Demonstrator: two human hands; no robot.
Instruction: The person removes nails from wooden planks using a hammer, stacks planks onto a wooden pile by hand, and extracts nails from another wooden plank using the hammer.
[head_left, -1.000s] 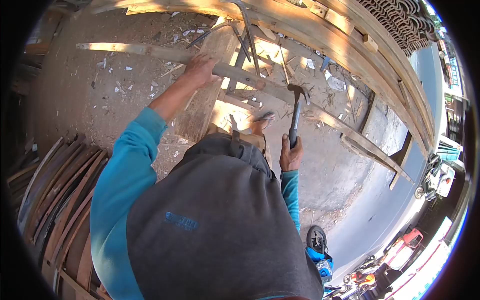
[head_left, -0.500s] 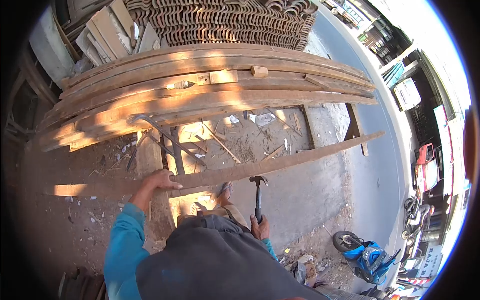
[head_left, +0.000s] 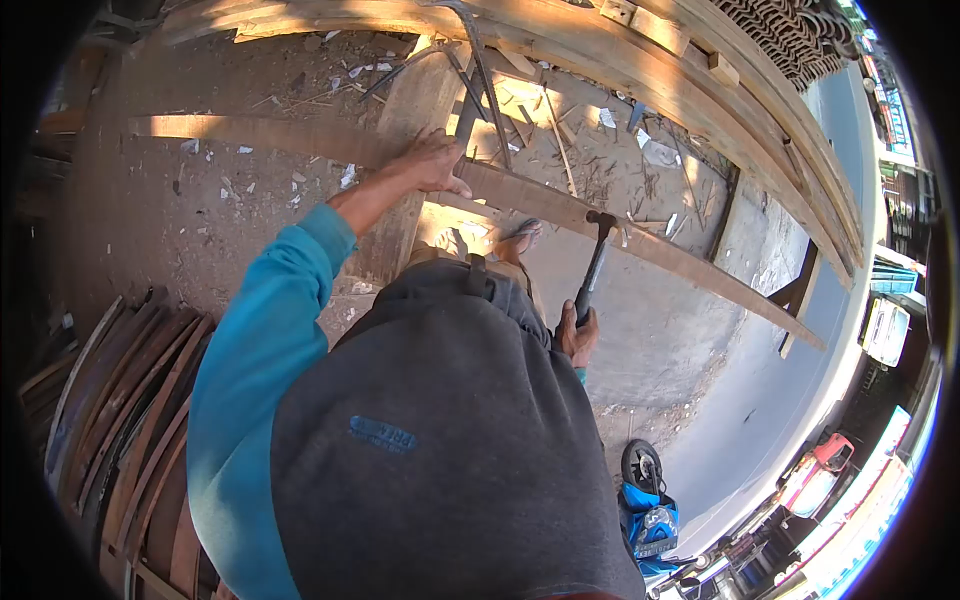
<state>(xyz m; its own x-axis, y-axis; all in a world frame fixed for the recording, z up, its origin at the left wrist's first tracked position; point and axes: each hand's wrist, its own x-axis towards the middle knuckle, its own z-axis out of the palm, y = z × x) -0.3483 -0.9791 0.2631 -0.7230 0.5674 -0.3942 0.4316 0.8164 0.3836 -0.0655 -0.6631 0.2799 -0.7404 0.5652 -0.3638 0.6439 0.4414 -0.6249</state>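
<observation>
Since half a second ago, the one hammer [head_left: 596, 262] has moved, its head going from beside the near edge of the one plank [head_left: 515, 189] to overlapping it. The plank crosses at twelve o'clock, grasped by the left hand [head_left: 437, 165]; the right hand [head_left: 577, 337] clasps the hammer's handle, towards two. One blue motorbike [head_left: 652, 522] shows at five.

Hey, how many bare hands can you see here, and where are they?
2. The bare left hand rests across a long, brown wooden plank; the bare right hand grips a dark, metal-headed claw hammer by its handle. Others may be hidden from view.
</observation>
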